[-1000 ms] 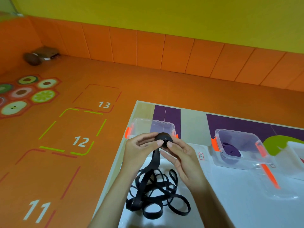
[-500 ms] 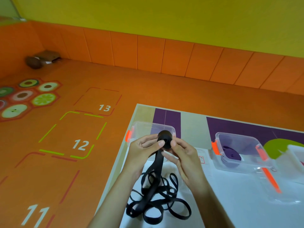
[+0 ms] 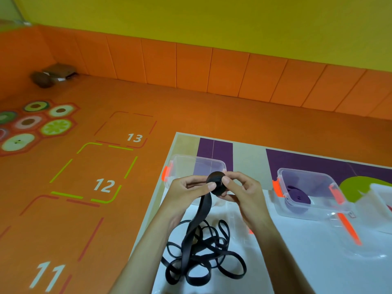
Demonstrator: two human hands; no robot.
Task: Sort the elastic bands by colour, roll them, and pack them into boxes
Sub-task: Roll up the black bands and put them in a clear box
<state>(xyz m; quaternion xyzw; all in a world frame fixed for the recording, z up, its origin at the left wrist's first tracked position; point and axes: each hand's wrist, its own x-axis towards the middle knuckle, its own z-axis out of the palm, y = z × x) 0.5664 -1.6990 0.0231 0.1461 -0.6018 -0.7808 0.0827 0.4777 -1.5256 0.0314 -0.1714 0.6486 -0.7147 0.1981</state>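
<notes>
Head cam: left hand (image 3: pixel 186 192) + right hand (image 3: pixel 246 194) both pinch a half-wound black roll (image 3: pixel 216 183) above the table, rest of the black band (image 3: pixel 203 257) lies loose below, purple roll (image 3: pixel 297 194) is already in its box (image 3: pixel 305 171), left box (image 3: pixel 199 160) looks empty, so approx midway imo.

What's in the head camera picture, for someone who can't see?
Left hand and right hand hold a black band roll; its loose tail lies tangled on the table. Behind: a clear box and a purple-band box.
</notes>
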